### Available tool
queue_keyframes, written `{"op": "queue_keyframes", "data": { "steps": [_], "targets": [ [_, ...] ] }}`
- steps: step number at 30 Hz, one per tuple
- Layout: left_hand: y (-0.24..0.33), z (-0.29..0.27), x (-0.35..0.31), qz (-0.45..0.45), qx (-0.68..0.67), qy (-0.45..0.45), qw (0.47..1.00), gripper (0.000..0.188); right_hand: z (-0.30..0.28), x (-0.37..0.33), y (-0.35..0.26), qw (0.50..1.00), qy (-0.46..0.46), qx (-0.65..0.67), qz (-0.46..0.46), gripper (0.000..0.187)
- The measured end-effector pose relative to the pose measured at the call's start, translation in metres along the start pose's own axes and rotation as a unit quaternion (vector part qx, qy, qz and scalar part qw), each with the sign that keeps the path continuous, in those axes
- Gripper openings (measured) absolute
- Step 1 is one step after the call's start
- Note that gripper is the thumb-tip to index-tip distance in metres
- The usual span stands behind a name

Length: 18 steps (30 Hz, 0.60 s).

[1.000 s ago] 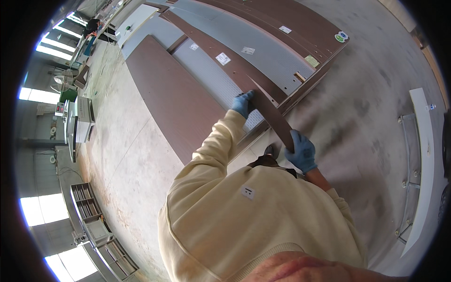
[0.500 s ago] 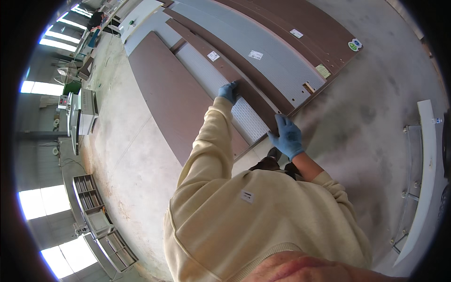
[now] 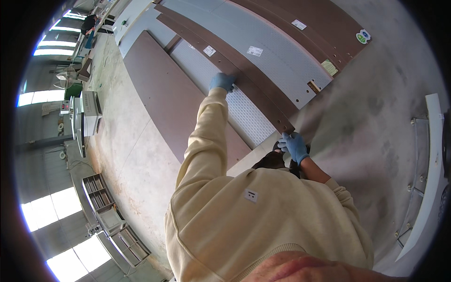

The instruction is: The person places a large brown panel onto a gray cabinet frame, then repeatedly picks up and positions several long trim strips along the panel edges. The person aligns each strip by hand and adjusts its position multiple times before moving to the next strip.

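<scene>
A long, narrow brown board [image 3: 253,83] with holes near its close end runs away from me, on a stack of larger panels. My left hand [image 3: 221,82], in a blue glove and slightly blurred, is closed at the board's left edge, partway along it. At the near end corner, my right hand [image 3: 294,147], also gloved in blue, has its fingers bent against the board. Left of the narrow board, a strip of white honeycomb-patterned surface [image 3: 251,115] shows, and beside it lies a wide brown panel [image 3: 162,89]. A white label [image 3: 209,50] is stuck on the narrow board.
A grey-blue panel [image 3: 277,61] with a label and a wide brown panel [image 3: 310,28] with stickers lie to the right. Machines [image 3: 87,113] and a shelf rack [image 3: 98,192] stand at the left. A curved white strip [image 3: 430,174] on a metal frame is at far right.
The narrow board's near end has come toward me, and its pale side edge no longer shows. My right hand has dropped lower with its fingers bent more; my left hand has shifted slightly left.
</scene>
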State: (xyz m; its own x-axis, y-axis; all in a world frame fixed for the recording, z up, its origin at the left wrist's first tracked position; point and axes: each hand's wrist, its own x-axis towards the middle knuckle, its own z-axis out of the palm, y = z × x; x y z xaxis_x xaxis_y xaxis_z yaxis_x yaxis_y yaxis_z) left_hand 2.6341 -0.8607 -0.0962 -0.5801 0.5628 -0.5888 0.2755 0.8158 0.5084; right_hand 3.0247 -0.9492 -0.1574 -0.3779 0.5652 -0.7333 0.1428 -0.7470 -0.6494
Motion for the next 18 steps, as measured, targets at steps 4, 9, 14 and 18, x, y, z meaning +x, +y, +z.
{"op": "queue_keyframes", "data": {
  "steps": [4,9,14,18],
  "targets": [
    [0.005,-0.007,-0.008,0.120,0.207,0.223,0.945,0.047,-0.001,0.007,-0.002,1.000,-0.005,-0.004,0.018,0.030],
    [-0.018,0.019,0.014,0.147,0.258,0.173,0.939,0.087,-0.001,0.009,-0.005,1.000,-0.007,0.011,0.021,0.029],
    [-0.033,0.026,0.047,0.162,0.244,0.195,0.936,0.093,0.005,0.012,-0.009,1.000,-0.013,-0.002,-0.018,0.032],
    [-0.038,0.019,0.067,0.198,0.237,0.212,0.927,0.094,0.009,0.025,-0.009,0.995,0.015,-0.083,-0.045,0.044]
  ]
}}
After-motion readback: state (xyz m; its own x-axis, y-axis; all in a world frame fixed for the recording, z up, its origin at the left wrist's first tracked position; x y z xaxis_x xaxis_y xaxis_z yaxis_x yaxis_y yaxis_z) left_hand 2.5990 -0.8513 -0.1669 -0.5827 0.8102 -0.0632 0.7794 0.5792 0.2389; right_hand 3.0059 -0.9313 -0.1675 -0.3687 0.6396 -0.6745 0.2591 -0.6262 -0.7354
